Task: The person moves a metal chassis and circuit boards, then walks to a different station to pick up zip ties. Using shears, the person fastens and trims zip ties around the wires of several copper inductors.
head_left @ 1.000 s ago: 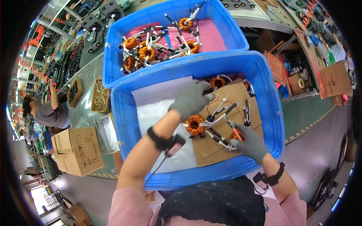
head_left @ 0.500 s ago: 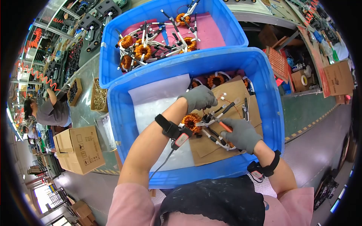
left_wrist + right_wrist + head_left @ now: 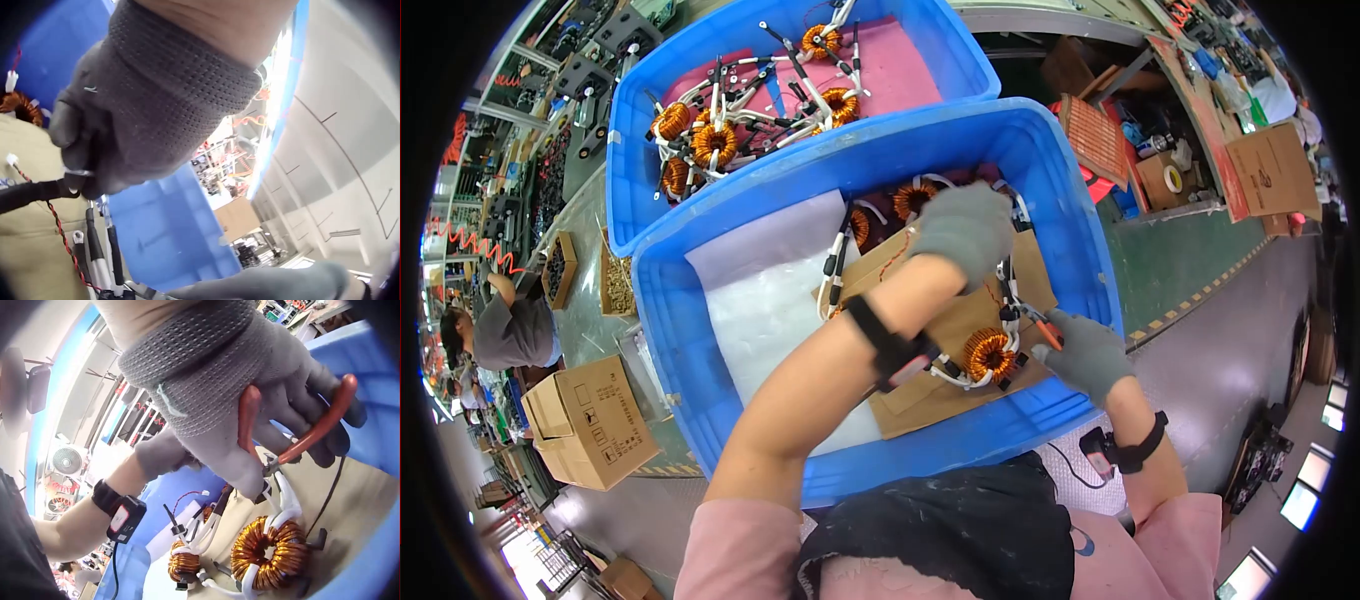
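Observation:
My gloved left hand (image 3: 965, 230) is over the far part of the front blue tub. In the left wrist view its fingertips pinch the lug end of a black-sleeved cable (image 3: 37, 192). A twisted red-and-black wire (image 3: 59, 228) runs under that cable. With my gloved right hand (image 3: 1085, 352) I hold red-handled pliers (image 3: 325, 425), handles spread, their nose at the white leads (image 3: 287, 490) of a copper-wound ring coil (image 3: 269, 553). This coil (image 3: 990, 355) lies on brown cardboard (image 3: 915, 400). Another coil (image 3: 184, 562) sits left of it, mostly hidden behind my left forearm in the head view.
The front tub (image 3: 745, 180) has high walls around both hands. More coils (image 3: 914, 200) lie along its far side, and a white sheet (image 3: 765, 290) covers its left. Behind it stands a second tub (image 3: 635, 150) with several coils. A carton (image 3: 590, 425) is at left.
My left hand has moved right, from the left coil's leads to beside the right coil's. My right hand with the pliers has shifted right, uncovering the right coil. The head view has turned slightly.

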Available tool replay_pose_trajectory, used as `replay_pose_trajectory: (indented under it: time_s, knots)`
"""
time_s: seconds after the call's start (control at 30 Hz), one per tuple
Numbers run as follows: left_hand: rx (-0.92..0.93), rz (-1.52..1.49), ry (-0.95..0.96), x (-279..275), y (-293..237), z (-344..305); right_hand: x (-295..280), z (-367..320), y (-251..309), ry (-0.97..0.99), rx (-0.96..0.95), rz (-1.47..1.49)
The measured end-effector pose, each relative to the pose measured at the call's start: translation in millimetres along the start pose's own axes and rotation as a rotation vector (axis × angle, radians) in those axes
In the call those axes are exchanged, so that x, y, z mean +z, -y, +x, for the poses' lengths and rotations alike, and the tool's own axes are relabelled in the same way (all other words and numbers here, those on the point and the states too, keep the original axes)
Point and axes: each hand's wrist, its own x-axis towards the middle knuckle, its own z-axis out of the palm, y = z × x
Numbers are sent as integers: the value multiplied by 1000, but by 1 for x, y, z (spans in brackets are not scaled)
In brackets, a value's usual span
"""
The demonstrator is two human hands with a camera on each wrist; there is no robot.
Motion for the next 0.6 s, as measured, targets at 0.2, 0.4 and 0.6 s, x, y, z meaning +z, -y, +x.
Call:
replay_pose_trajectory:
  time_s: [0.2,0.4,0.6]
  knots:
    - [501,138,681,65,-5,50,-12,8,-8,113,-91,119]
    - [398,-347,612,30,-23,22,-20,10,-3,218,-100,26]
    - [-28,-476,23,-20,37,-10,-6,12,-4,-1,-155,284]
